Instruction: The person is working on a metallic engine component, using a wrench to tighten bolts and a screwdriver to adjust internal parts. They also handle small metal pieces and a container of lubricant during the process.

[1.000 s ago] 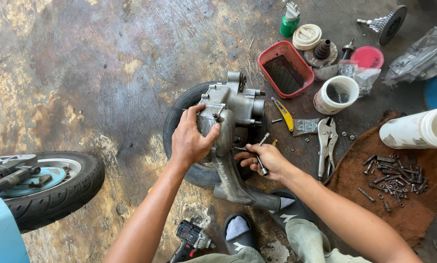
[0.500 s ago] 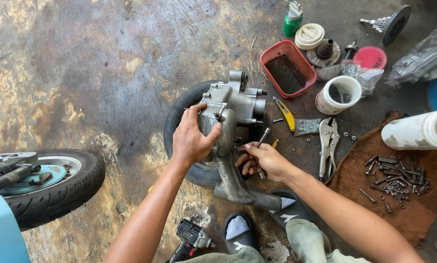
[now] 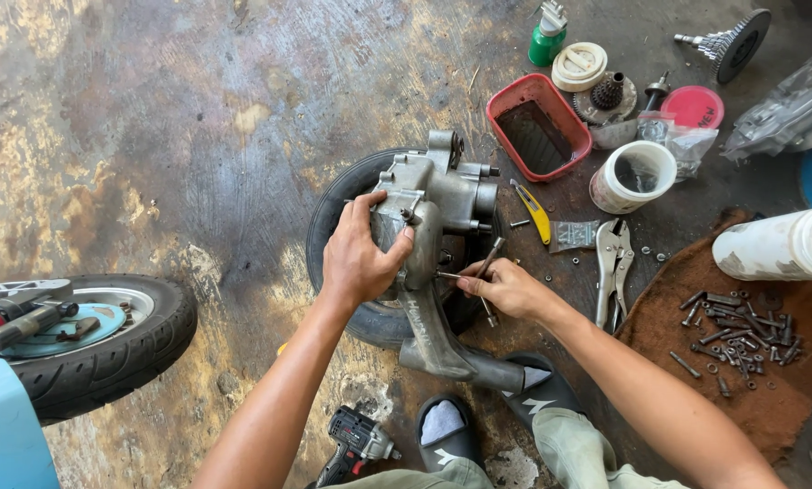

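- Bottom edge of the frame: two black sandals (image 3: 445,430) and a cordless drill (image 3: 356,441) lying on the stained concrete floor (image 3: 152,136).
- Lower left: a scooter wheel (image 3: 93,340) standing apart from the work.
- Centre: left hand (image 3: 359,258) closed over the side of a grey engine case (image 3: 433,204), fingers wrapped on its edge, thumb up top.
- The engine case rests on a black tyre (image 3: 333,217) lying flat, just left of centre.
- Right hand (image 3: 505,288) pinches a thin metal tool (image 3: 487,263) in a narrow grip; its tip meets the case's lower right side.
- Just right of the hands: locking pliers (image 3: 612,263) and a yellow knife (image 3: 534,210).
- Right edge: loose bolts (image 3: 736,330) on a brown mat (image 3: 696,272), white pipe (image 3: 777,243) above.
- Upper right: red tray (image 3: 505,100), white tub (image 3: 637,177), green bottle (image 3: 547,36).
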